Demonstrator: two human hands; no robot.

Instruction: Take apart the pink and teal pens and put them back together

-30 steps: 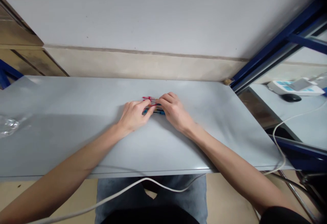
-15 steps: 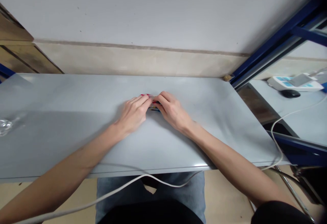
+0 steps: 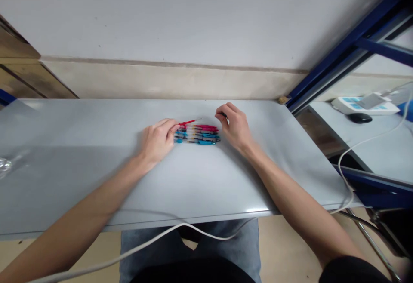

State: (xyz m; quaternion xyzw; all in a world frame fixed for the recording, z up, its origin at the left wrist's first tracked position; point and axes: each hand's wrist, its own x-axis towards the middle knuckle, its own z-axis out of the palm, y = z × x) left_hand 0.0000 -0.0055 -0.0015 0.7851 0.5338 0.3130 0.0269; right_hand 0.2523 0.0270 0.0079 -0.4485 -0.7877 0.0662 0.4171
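My left hand (image 3: 159, 141) is closed, its thumb and fingers pinching a slim red pen (image 3: 189, 122). The pen's thin pale tip points to the right, slightly raised. Below it, side by side on the table, lie several clear-barrelled pens (image 3: 195, 136) with pink, grey and blue grips; my left fingers cover some of their left ends. My right hand (image 3: 235, 126) is just right of the row, fingers curled in a pinch around a small dark piece (image 3: 222, 114), mostly hidden.
The grey table (image 3: 97, 184) backs onto a wall. A clear crumpled item (image 3: 4, 167) lies at the left edge. A white cable (image 3: 155, 242) crosses in front of my lap. Blue framing (image 3: 338, 50) divides off a right-hand surface with a white device (image 3: 364, 104) and a black mouse (image 3: 360, 118).
My hands, which were together over the pens, have separated. The right moved rightwards with the small dark piece, uncovering the row; the left moved slightly left with the red pen.
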